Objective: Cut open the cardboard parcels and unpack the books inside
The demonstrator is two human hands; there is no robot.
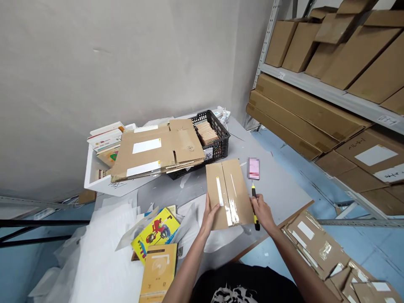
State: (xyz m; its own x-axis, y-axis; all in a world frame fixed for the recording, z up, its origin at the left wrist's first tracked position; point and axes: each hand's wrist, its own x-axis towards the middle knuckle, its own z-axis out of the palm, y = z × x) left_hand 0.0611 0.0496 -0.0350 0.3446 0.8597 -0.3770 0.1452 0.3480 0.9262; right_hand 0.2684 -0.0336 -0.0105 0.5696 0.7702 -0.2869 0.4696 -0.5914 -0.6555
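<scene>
We find the left hand (211,215) gripping a taped mailer (229,191); the right hand (262,212) clenches a yellow box cutter (253,193) beside it.

- Left hand (210,215): grips the near edge of a flat brown cardboard mailer (233,185), strips of clear tape on its face.
- Right hand (262,212): closed around a yellow-and-black box cutter (256,223), just beside the mailer.
- Far: flattened brown cardboard sheets (158,149) overlapping a black plastic crate (219,141).
- Near left: yellow illustrated book (156,233).
- Right: grey steel shelving (315,90) stacked with brown cardboard cartons (331,54).
</scene>
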